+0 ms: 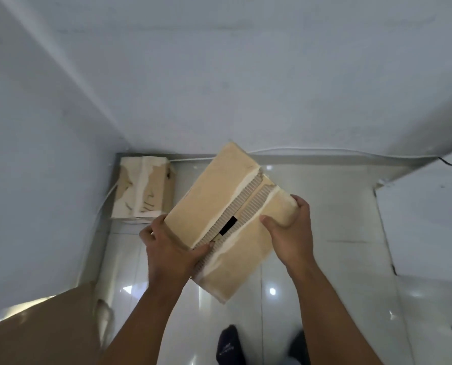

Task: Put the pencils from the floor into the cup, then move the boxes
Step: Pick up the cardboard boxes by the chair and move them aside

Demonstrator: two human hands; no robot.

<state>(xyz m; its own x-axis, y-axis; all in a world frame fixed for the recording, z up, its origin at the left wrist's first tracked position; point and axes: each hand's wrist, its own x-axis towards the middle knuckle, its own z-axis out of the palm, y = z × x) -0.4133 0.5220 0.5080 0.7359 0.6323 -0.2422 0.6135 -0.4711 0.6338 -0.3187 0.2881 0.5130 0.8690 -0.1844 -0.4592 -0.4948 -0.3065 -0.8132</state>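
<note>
Tiled floor; both hands grip unlabelled box; no readable writing.

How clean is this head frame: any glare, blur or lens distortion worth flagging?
Head view: bright glare spots on the glossy floor tiles; wide-angle bending of the skirting line near the edges; motion blur on the dark socks at the bottom; the held cardboard box and both hands, left and right, are fairly sharp.

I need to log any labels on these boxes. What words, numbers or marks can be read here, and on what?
No text is readable.
Held box: a plain black patch, no lettering.
Corner box: dark scrawls, too blurred to read.
Sock: a faint pale mark, too small to read.
</note>
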